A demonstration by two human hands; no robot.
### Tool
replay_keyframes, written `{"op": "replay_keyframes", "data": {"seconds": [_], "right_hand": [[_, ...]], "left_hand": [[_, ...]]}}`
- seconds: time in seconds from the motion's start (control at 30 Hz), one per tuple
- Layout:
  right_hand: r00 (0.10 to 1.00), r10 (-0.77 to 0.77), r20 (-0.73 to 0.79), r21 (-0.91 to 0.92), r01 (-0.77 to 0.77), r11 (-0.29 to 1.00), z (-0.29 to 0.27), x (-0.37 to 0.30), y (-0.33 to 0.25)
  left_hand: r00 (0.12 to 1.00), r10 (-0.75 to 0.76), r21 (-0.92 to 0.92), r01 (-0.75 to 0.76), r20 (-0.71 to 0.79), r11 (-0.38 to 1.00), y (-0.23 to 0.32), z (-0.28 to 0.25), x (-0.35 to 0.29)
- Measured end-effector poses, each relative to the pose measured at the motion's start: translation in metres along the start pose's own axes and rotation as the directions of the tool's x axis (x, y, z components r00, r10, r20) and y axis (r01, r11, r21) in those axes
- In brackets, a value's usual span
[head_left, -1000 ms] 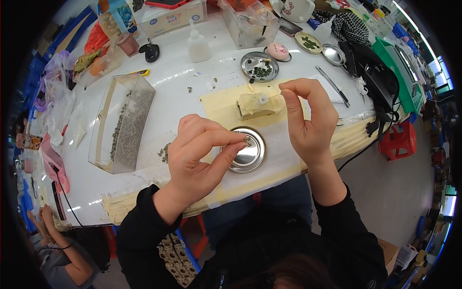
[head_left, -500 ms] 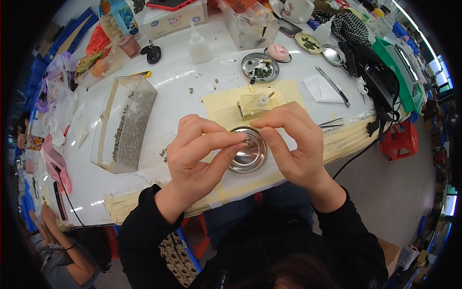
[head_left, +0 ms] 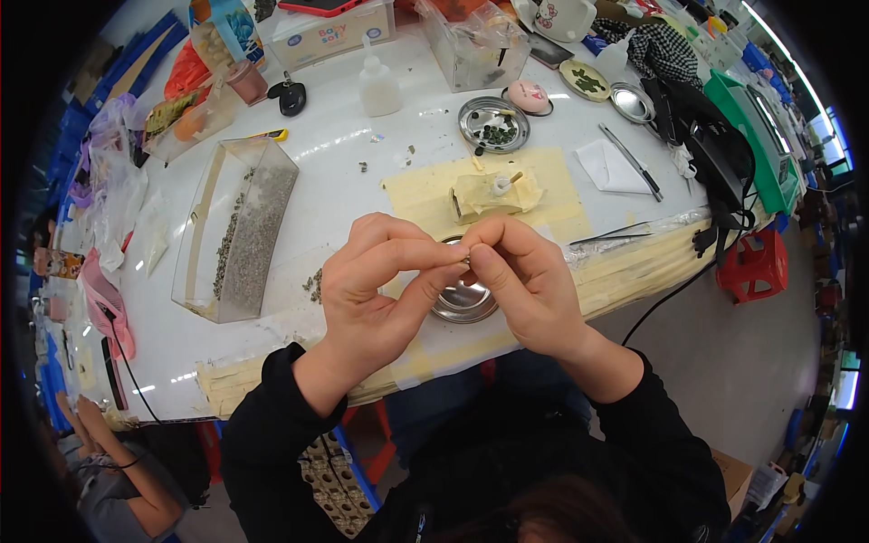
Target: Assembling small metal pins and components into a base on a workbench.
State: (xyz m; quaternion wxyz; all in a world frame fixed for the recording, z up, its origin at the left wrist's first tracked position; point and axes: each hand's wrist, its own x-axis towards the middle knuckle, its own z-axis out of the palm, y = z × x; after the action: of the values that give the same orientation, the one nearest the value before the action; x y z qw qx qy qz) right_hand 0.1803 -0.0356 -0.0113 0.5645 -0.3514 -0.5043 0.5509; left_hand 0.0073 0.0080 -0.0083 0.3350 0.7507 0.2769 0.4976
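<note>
My left hand (head_left: 380,285) and my right hand (head_left: 529,290) meet fingertip to fingertip over a round shiny metal dish (head_left: 464,306). Both pinch at the same spot, where a tiny piece shows between the tips, too small to name. Just beyond the fingers, a small block wrapped in yellowish tape (head_left: 480,199) with a white nozzle-like tip lies on a yellow taped patch (head_left: 407,195) of the table. Small dark-green bits lie in a second metal dish (head_left: 493,125) farther back. Left of my left hand are a few loose greenish-grey crumbs (head_left: 313,287).
A clear box (head_left: 235,231) with grey-green granules stands at the left. Behind are a white squeeze bottle (head_left: 378,86), car key (head_left: 288,97) and clear bin (head_left: 471,54). Tweezers (head_left: 631,161) lie right on white paper. A red stool (head_left: 751,267) stands right; another person's arm (head_left: 127,466) shows lower left.
My right hand has moved left and slightly down, and its fingertips have come together with those of my left hand. My left hand has stayed nearly in place.
</note>
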Motion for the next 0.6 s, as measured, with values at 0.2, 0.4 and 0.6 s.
{"op": "replay_keyframes", "data": {"seconds": [0.2,0.4,0.6], "right_hand": [[0.998,-0.057,-0.001,-0.043,0.057,0.997,-0.002,0.002,0.001],[0.93,-0.351,0.111,-0.551,0.352,0.757,-0.012,0.012,-0.009],[0.825,-0.53,0.195,-0.721,0.487,0.493,-0.013,0.017,-0.008]], "left_hand": [[0.993,0.109,0.107,-0.112,0.038,0.988,0.003,-0.004,0.003],[0.97,0.23,0.263,-0.241,0.072,0.934,0.006,-0.007,0.008],[0.954,0.292,0.378,-0.293,0.062,0.878,0.006,-0.004,0.01]]}}
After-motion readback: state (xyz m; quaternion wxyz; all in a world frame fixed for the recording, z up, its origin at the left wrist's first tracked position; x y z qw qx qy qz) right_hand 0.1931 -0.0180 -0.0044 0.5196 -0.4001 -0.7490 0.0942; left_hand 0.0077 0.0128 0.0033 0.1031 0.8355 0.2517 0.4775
